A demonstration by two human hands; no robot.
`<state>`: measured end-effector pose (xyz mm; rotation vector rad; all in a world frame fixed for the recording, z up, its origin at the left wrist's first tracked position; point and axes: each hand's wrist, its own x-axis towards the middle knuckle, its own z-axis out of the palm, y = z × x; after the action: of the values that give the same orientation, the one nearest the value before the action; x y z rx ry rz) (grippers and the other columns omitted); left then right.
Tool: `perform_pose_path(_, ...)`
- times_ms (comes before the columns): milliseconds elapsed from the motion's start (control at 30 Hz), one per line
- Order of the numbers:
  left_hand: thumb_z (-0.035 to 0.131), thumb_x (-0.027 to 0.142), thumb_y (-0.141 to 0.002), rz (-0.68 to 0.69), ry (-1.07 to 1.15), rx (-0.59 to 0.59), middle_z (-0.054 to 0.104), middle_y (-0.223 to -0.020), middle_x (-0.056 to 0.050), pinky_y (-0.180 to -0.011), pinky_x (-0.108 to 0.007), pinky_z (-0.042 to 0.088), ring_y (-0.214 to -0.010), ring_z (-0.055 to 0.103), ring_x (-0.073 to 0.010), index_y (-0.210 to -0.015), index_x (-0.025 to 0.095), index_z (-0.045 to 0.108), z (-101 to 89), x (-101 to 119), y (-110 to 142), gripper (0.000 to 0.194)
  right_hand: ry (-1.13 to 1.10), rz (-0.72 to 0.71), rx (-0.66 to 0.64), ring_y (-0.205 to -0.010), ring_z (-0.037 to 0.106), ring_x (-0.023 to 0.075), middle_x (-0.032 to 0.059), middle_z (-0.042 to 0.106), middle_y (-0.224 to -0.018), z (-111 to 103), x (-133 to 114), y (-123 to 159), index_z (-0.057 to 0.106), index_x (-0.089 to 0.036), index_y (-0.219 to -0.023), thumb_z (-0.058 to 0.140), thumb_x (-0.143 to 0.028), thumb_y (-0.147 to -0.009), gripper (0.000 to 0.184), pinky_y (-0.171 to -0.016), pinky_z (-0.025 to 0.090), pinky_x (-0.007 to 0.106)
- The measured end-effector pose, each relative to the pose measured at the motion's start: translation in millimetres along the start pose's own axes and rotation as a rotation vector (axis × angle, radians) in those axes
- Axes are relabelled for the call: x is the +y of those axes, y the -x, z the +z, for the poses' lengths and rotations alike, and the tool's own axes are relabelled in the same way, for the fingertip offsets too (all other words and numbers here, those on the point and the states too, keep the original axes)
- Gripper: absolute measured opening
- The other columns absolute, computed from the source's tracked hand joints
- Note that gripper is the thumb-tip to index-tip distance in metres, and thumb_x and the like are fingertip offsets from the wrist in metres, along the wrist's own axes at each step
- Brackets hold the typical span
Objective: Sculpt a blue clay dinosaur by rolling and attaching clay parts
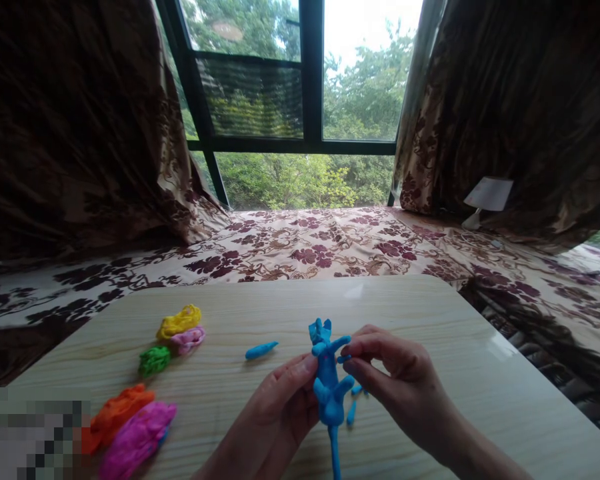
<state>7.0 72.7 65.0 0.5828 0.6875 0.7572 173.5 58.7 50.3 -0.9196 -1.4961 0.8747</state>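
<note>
A blue modelling-clay animal figure with ears, stubby limbs and a long tail is held upright above the table. My left hand grips it from the left, thumb against its upper body. On the other side, my right hand pinches a small blue clay piece between thumb and forefinger, close beside the figure's raised arm. Whether that piece touches the figure I cannot tell. Below the right hand, small blue clay bits lie on the table. A tapered blue clay roll rests left of the figure.
The pale wood-grain table has rounded far corners. Yellow, light pink, green, orange and bright pink clay lumps lie at left. Behind are a flowered cloth ledge, curtains, a window and a lamp.
</note>
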Motion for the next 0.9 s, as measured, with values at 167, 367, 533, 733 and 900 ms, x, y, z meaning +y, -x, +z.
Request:
perform_pose_path(167,0.057,0.024,-0.08,0.017,0.002,-0.028,0.068,-0.084,-0.007,-0.073,-0.03,0.048,-0.071,0.061,-0.0138,-0.094,0.013,0.067,4.2,0.6,2.6,0.021,0.067,-0.16,0.008,-0.066,0.053,0.0114,0.0015,0.054,-0.074,2.3,-1.6,-1.5,0.064,-0.017,-0.087,0.059,-0.011,-0.078,0.013,-0.056,0.044,0.024)
perform_pose_path(367,0.057,0.025,-0.08,0.019,-0.003,-0.032,0.068,-0.081,-0.007,-0.075,-0.032,0.049,-0.07,0.062,-0.0155,-0.094,0.012,0.067,5.3,0.6,3.8,0.022,0.134,-0.243,-0.001,-0.065,0.053,0.0114,0.0019,0.054,-0.075,0.7,-1.2,-0.6,0.064,-0.018,-0.091,0.059,-0.007,-0.077,0.018,-0.055,0.045,0.025)
perform_pose_path(533,0.057,0.026,-0.08,0.017,-0.009,-0.033,0.068,-0.082,-0.008,-0.073,-0.03,0.049,-0.07,0.062,-0.0153,-0.092,0.011,0.067,5.3,-0.1,3.7,0.022,0.155,-0.26,-0.001,-0.065,0.052,0.0112,0.0018,0.053,-0.075,0.1,-0.9,-0.8,0.063,-0.018,-0.092,0.058,-0.007,-0.077,0.019,-0.055,0.045,0.025)
perform_pose_path(733,0.056,0.022,-0.08,0.022,0.019,-0.029,0.067,-0.083,-0.008,-0.07,-0.028,0.049,-0.07,0.06,-0.013,-0.092,0.012,0.068,6.0,-0.9,2.9,0.019,0.169,-0.253,-0.006,-0.065,0.053,0.011,0.0012,0.053,-0.075,0.5,1.1,-1.1,0.063,-0.02,-0.093,0.058,-0.006,-0.077,0.021,-0.056,0.045,0.024)
perform_pose_path(900,0.056,0.023,-0.08,0.018,0.021,-0.029,0.067,-0.082,-0.007,-0.07,-0.028,0.049,-0.068,0.059,-0.0119,-0.095,0.013,0.067,4.2,-2.9,1.4,0.02,0.218,-0.25,-0.011,-0.067,0.054,0.0111,0.0015,0.054,-0.077,0.3,0.6,-0.3,0.063,-0.021,-0.095,0.057,-0.007,-0.078,0.023,-0.057,0.046,0.024)
